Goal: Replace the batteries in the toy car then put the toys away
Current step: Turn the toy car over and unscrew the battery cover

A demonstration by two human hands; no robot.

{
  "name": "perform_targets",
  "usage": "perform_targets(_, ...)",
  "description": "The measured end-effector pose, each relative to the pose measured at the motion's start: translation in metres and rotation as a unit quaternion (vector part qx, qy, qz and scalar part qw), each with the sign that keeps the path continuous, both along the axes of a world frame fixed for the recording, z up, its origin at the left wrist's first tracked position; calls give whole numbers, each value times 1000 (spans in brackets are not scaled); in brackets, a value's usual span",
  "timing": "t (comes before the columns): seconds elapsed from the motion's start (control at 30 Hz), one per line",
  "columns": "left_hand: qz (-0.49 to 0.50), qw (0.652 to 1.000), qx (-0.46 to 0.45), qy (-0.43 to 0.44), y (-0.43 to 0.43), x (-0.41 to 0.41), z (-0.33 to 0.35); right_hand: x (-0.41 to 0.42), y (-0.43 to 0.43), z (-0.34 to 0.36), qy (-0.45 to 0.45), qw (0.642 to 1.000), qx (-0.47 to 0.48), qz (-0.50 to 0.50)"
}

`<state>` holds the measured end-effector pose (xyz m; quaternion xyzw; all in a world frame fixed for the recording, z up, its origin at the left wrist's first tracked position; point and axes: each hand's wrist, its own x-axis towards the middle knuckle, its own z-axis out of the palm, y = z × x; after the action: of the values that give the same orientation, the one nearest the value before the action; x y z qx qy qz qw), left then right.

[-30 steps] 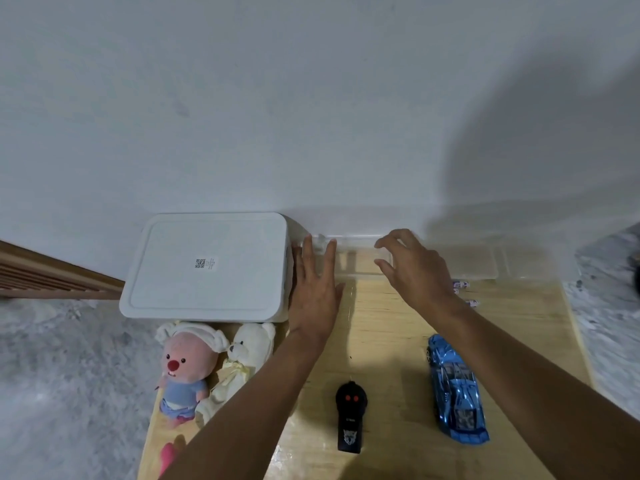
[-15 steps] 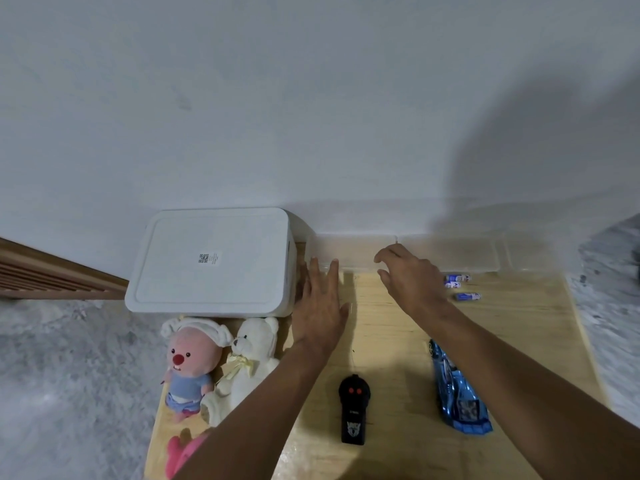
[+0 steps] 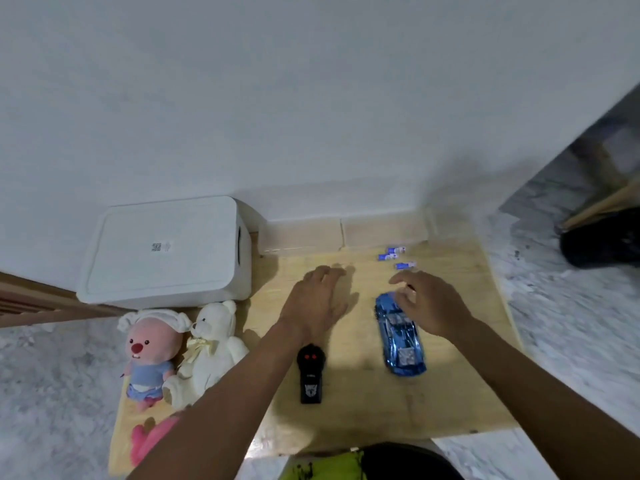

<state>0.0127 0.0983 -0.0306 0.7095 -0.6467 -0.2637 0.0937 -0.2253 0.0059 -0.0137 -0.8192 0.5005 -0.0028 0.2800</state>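
Toy car [image 3: 401, 341]: glossy blue, long and low, lies on board R of centre, nose toward wall. R hand [image 3: 431, 304] over its nose, fingers apart, loosely bent, gripping nothing; contact w/ car can't be told. L hand [image 3: 317, 303] flat, fingers straight. Three small blue-white cyl. batteries [image 3: 394, 255] near far edge. Matte black remote [image 3: 311, 374] L of car. Pale wood board [image 3: 460, 386] on grey marbled floor [image 3: 52, 393]. Rounded white plastic box [image 3: 162, 251], lid on, contents hidden; pink-faced plush [image 3: 150, 351] and cream bear [image 3: 209, 341] in front.

Left hand [image 3: 317, 303] flat, right hand [image 3: 429, 303] loosely curled, both extended
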Motion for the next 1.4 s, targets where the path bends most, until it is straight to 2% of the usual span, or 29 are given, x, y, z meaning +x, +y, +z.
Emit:
perform_targets(0.07,-43,996,49,56,6,-27,-4,-34,20,-7,8,1000,13,-18)
perform_targets(0.17,-70,989,114,71,16,-65,-14,-65,39,-22,-11,998,57,-26)
perform_targets(0.23,-66,988,123,71,22,-83,-21,-72,45,-30,-58,992,100,-46)
perform_targets(0.33,-40,990,108,78,27,-98,-26,-73,47,-38,-121,977,158,-79)
perform_targets(0.5,65,978,71,184,34,-114,-12,-71,49,-41,-216,945,214,-119)
perform_targets(0.6,152,950,39,269,38,-122,3,-70,50,-29,-254,939,190,-133)
perform_targets(0.7,203,928,7,311,40,-124,17,-68,44,-9,-286,935,174,-120)
perform_targets(0.87,261,883,-6,390,37,-129,35,-62,33,20,-320,926,190,-63)
perform_targets(0.97,268,865,-21,423,37,-134,42,-64,32,24,-316,931,160,-89)
perform_targets(1.03,269,859,-30,435,39,-137,50,-66,35,30,-307,927,188,-101)
perform_targets(1.13,252,862,-26,439,42,-137,58,-65,40,42,-326,901,269,-98)
perform_targets(1.2,239,867,-23,437,44,-134,60,-61,41,51,-337,895,276,-97)
perform_targets(1.3,226,875,-23,429,46,-129,69,-52,41,59,-345,903,243,-79)
perform_targets(1.4,205,899,-52,384,50,-121,83,-45,39,63,-307,934,178,-51)
